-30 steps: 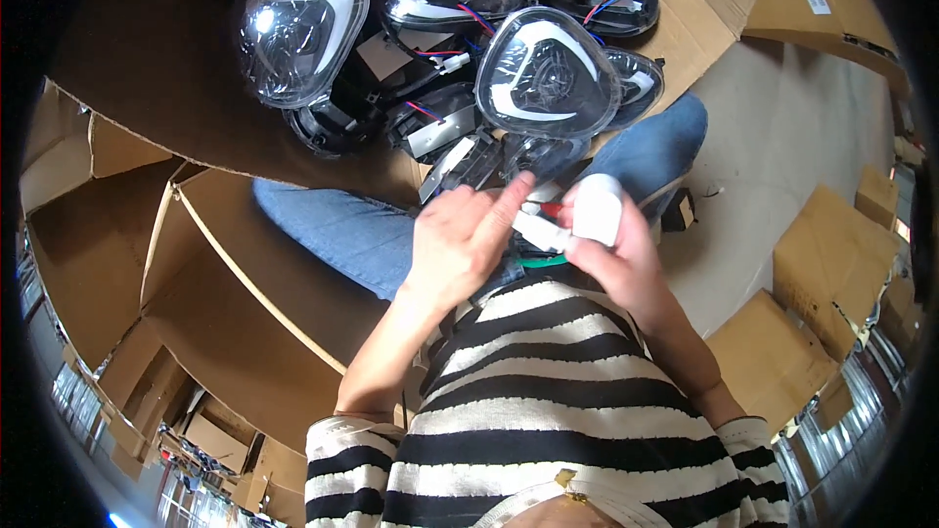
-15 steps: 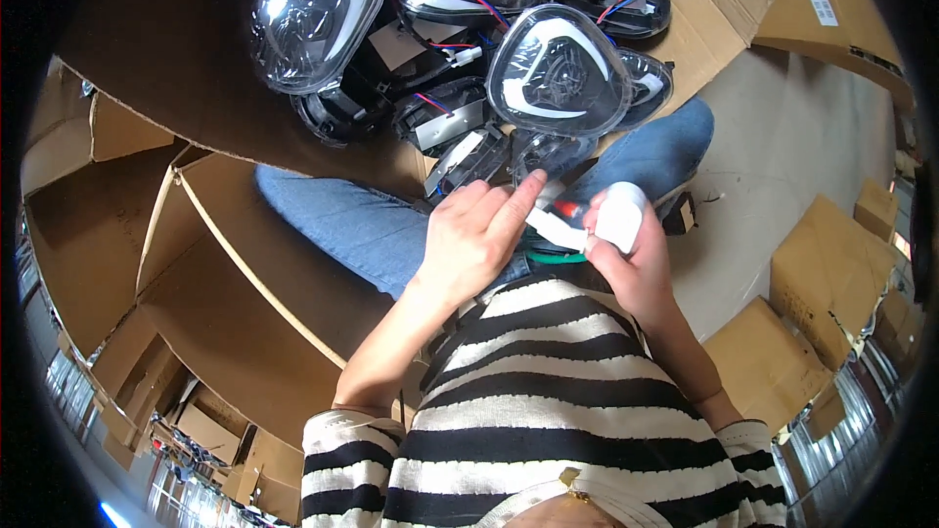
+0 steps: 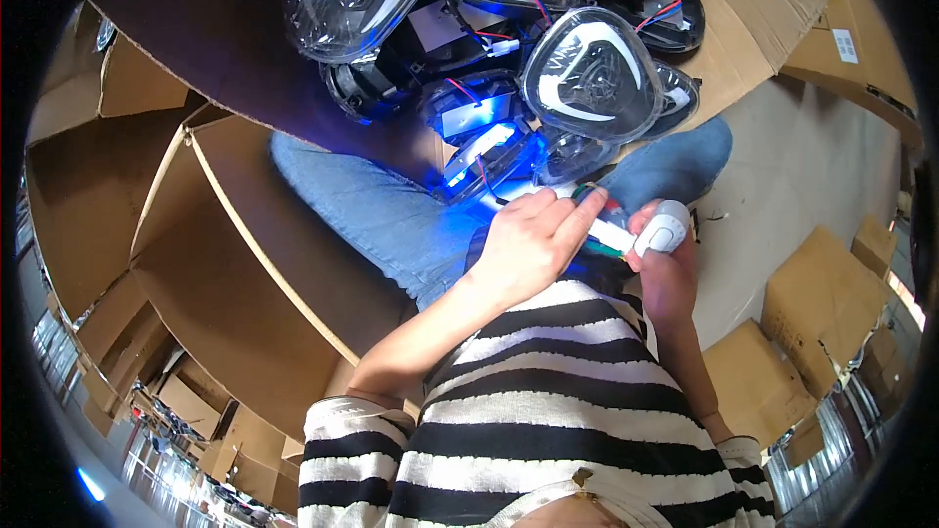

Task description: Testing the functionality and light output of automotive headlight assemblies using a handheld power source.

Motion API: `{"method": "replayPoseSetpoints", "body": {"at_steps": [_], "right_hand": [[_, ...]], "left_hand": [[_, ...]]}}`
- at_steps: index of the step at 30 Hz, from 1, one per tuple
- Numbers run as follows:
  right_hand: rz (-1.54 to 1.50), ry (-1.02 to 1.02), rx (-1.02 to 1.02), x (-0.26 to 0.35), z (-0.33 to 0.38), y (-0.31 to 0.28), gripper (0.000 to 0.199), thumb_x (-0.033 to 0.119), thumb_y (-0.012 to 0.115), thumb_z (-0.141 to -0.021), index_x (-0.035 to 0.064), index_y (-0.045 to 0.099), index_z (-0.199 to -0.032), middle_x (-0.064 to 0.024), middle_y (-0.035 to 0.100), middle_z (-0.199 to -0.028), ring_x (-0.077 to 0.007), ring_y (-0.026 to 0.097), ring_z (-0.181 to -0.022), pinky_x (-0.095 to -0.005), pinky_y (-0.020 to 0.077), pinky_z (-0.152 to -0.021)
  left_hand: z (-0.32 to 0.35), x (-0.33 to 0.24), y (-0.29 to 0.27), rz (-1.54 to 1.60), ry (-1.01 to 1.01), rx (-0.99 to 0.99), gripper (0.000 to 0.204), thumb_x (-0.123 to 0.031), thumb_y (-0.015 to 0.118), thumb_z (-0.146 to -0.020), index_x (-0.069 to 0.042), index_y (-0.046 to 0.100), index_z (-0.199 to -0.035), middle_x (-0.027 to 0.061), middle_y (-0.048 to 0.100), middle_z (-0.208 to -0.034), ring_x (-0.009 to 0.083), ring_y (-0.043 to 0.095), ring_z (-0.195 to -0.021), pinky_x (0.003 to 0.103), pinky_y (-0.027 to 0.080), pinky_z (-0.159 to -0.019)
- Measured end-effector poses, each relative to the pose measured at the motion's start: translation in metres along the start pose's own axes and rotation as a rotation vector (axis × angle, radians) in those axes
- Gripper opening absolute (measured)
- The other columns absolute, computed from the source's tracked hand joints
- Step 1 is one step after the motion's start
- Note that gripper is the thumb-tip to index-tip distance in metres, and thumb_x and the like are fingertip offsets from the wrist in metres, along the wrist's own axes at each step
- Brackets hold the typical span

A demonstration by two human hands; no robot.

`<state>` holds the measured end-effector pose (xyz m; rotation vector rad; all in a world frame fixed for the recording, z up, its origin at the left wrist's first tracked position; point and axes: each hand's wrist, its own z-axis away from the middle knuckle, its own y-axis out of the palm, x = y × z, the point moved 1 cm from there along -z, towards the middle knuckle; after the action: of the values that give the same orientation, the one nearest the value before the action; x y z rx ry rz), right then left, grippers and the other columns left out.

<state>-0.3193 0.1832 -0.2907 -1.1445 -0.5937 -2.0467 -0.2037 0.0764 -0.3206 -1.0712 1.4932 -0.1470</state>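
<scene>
My right hand (image 3: 673, 269) is wrapped round a white rounded device (image 3: 663, 229) with a button-like oval on its face. From the device's left side a white connector (image 3: 614, 237) reaches toward my left hand (image 3: 533, 244). The left fingers are bent together at the connector's other end; the thumb is hidden beneath. Red and green parts (image 3: 612, 205) show beyond the fingertips. Just past my left hand, a lamp unit (image 3: 486, 158) glows bright blue, and a thin dark wire runs from it toward that hand.
A large cardboard box (image 3: 753, 15) lies open before me, holding several black headlamps with clear covers, such as one headlamp (image 3: 592, 78) and another headlamp (image 3: 362, 0). Red and blue wires trail among them. An open carton (image 3: 225, 264) stands on my left, closed boxes (image 3: 822, 293) on my right.
The lamp unit beyond my left hand has turned from unlit to bright blue. The right hand has tilted the white device, so its button face shows. The whole view has shifted slightly.
</scene>
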Motion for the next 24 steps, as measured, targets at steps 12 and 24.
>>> {"method": "replayPoseSetpoints", "body": {"at_steps": [12, 24], "right_hand": [[0.007, 0.182, -0.28, -0.002, -0.012, 0.01, 0.021, 0.011, 0.04, -0.068, 0.0023, 0.044, -0.087, -0.0035, 0.046, -0.074, -0.0066, 0.039, -0.055, -0.0166, 0.0332, -0.045], [0.096, 0.06, 0.045, 0.003, -0.01, 0.002, 0.023, 0.002, 0.047, -0.062, 0.0028, 0.045, -0.085, -0.0029, 0.047, -0.078, -0.0086, 0.042, -0.072, -0.02, 0.0338, -0.067]], "left_hand": [[-0.001, 0.014, 0.003, 0.205, -0.167, 0.01, 0.032, 0.0, 0.052, -0.061, -0.003, 0.05, -0.093, 0.0113, 0.05, -0.069, 0.0258, 0.051, -0.063, 0.033, 0.041, -0.055], [0.0, 0.133, 0.03, 1.217, -1.192, -0.272, 0.011, -0.014, 0.041, -0.081, -0.006, 0.047, -0.086, -0.0001, 0.046, -0.051, 0.0054, 0.033, -0.038, 0.018, 0.024, -0.034]]}}
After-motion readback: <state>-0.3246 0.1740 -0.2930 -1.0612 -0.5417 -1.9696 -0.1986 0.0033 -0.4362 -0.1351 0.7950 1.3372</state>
